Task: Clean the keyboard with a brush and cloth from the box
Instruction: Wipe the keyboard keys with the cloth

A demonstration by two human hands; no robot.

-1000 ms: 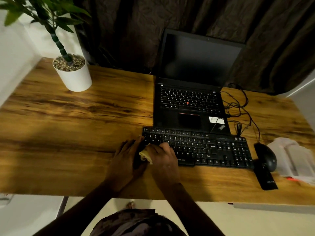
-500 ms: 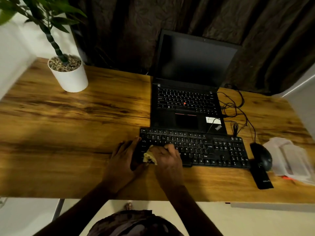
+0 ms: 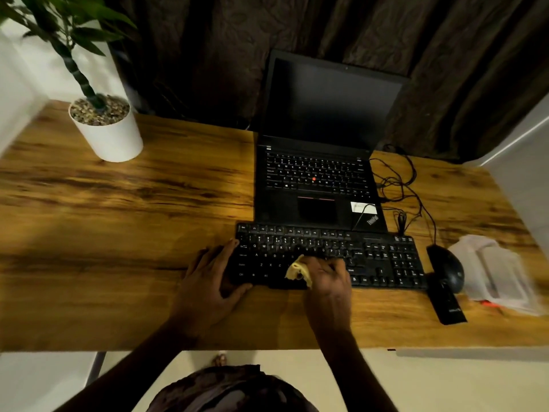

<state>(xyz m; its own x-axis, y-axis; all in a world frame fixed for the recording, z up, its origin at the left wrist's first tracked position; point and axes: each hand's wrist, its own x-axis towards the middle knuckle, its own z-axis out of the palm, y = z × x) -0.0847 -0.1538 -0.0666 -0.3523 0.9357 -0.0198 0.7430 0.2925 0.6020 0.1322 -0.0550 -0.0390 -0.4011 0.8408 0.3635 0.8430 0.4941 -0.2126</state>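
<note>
A black external keyboard lies on the wooden desk in front of a laptop. My right hand grips a crumpled yellow cloth and presses it on the keys near the keyboard's middle. My left hand holds the keyboard's left end, thumb under the front edge and fingers along the side. A clear plastic box sits at the far right of the desk. No brush can be made out.
An open black laptop stands behind the keyboard. A black mouse and a flat black object lie right of it, with tangled cables behind. A white potted plant stands at the back left.
My right hand has slid the yellow cloth to the right along the keys, from the left end toward the middle. My left hand stays at the keyboard's left end.
</note>
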